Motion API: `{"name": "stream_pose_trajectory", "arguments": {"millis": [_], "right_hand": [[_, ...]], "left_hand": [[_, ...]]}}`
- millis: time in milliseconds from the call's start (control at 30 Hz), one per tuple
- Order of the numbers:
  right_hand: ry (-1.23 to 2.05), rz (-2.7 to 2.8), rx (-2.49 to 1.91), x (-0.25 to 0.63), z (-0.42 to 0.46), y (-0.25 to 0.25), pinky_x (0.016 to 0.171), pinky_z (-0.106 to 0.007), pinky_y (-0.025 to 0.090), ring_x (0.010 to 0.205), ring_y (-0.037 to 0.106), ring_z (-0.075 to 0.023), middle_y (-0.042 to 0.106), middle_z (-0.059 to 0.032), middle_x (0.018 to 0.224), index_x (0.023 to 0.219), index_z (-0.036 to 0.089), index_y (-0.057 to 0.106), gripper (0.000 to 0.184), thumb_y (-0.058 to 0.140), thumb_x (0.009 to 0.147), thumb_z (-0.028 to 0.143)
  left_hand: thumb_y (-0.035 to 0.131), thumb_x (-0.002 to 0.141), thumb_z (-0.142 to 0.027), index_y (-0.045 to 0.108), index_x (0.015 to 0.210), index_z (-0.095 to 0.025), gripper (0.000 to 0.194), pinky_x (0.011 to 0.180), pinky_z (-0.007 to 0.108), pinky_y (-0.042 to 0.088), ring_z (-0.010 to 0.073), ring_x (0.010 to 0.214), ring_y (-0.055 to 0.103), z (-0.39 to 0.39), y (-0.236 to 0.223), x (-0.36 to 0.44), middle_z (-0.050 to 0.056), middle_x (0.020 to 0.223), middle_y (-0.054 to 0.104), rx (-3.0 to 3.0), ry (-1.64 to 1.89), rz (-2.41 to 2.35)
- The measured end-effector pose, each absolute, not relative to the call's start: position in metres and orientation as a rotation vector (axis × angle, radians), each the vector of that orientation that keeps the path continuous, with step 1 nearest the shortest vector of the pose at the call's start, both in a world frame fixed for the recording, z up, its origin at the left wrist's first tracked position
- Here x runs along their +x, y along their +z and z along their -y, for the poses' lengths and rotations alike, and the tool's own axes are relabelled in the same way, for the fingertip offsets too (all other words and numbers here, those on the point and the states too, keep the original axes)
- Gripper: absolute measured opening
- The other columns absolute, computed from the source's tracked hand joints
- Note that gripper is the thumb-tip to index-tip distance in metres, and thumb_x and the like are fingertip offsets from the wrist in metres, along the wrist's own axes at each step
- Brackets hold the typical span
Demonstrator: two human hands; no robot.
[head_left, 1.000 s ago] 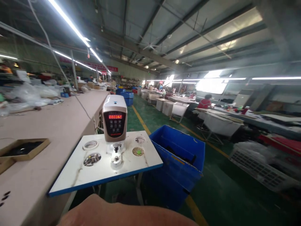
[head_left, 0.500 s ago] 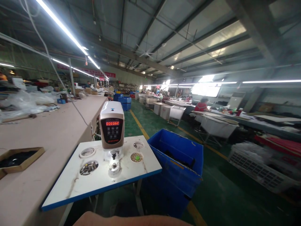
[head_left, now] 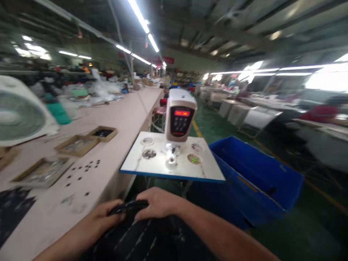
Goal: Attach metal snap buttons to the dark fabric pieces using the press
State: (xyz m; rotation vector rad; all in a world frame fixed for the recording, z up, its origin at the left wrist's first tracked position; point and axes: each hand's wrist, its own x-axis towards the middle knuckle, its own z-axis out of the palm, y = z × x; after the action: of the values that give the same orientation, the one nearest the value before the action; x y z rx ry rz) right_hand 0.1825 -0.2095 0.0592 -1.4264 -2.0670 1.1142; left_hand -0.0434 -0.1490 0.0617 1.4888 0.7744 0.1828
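Note:
My left hand (head_left: 110,214) and my right hand (head_left: 154,203) are close together at the bottom of the view, both closed on the edge of a black piece of cloth (head_left: 136,239) with pale streaks. The cloth's lower part runs out of view, and what item it is cannot be made out. Beyond my hands stands a snap-fastening machine (head_left: 181,116) with a lit red display, on a small white table (head_left: 160,174) with blue edging. Round cups in that table hold small metal parts (head_left: 149,154) and gold-coloured pieces (head_left: 193,158).
On the left, a long pale table (head_left: 122,119) bears cardboard trays (head_left: 78,145), scattered black discs (head_left: 87,167), dark cloth (head_left: 13,206) and a white fan (head_left: 21,112). A large blue bin (head_left: 252,181) stands right of the machine. A person in red (head_left: 320,113) is at the far right.
The view has swung left and down, so the machine sits further right. Both hands and the black cloth now show, where only part of an arm showed before.

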Motion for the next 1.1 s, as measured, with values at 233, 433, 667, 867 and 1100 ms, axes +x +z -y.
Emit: {"name": "stream_pose_trajectory", "arguments": {"millis": [233,433,667,867,1100], "right_hand": [[1.164,1.984,-1.428,0.175,0.198,0.057,0.062,-0.021,0.040,0.070,0.058,-0.0129,0.065,0.0031,0.078,0.094,0.018,0.071,0.018,0.062,0.078,0.016],[1.172,1.906,-1.473,0.163,0.192,0.053,0.067,-0.024,0.041,0.076,0.060,-0.0155,0.067,0.0005,0.079,0.089,0.017,0.072,0.026,0.060,0.091,0.040],[1.197,1.970,-1.448,0.157,0.186,0.042,0.068,-0.023,0.041,0.078,0.062,-0.0153,0.067,0.0012,0.083,0.090,0.018,0.069,0.021,0.064,0.089,0.039],[1.097,2.109,-1.575,0.149,0.185,0.044,0.059,-0.021,0.034,0.068,0.056,-0.0132,0.062,0.0035,0.073,0.077,0.019,0.062,0.015,0.074,0.075,0.027],[1.081,2.108,-1.608,0.139,0.183,0.044,0.061,-0.022,0.035,0.067,0.054,-0.0131,0.061,0.0031,0.071,0.074,0.018,0.060,0.014,0.072,0.075,0.025]], "left_hand": [[0.074,0.073,-0.038,0.066,0.084,-0.017,0.026,0.061,0.023,0.037,0.0124,0.065,0.053,0.146,0.047,-0.052,-0.003,0.072,0.063,1.181,0.264,-0.885],[0.073,0.073,-0.045,0.069,0.080,-0.016,0.029,0.062,0.025,0.038,0.0138,0.065,0.054,0.145,0.045,-0.053,-0.001,0.071,0.065,1.161,0.323,-0.897],[0.075,0.075,-0.050,0.068,0.085,-0.017,0.035,0.062,0.023,0.038,0.0117,0.064,0.054,0.143,0.033,-0.058,-0.002,0.073,0.066,1.138,0.367,-0.867],[0.071,0.080,-0.053,0.066,0.086,-0.017,0.037,0.064,0.024,0.042,0.0126,0.068,0.055,0.143,0.023,-0.063,-0.002,0.075,0.065,1.166,0.410,-0.835],[0.064,0.085,-0.052,0.066,0.088,-0.017,0.036,0.066,0.025,0.042,0.0142,0.071,0.054,0.144,0.016,-0.065,-0.001,0.077,0.064,1.260,0.456,-0.851]]}}
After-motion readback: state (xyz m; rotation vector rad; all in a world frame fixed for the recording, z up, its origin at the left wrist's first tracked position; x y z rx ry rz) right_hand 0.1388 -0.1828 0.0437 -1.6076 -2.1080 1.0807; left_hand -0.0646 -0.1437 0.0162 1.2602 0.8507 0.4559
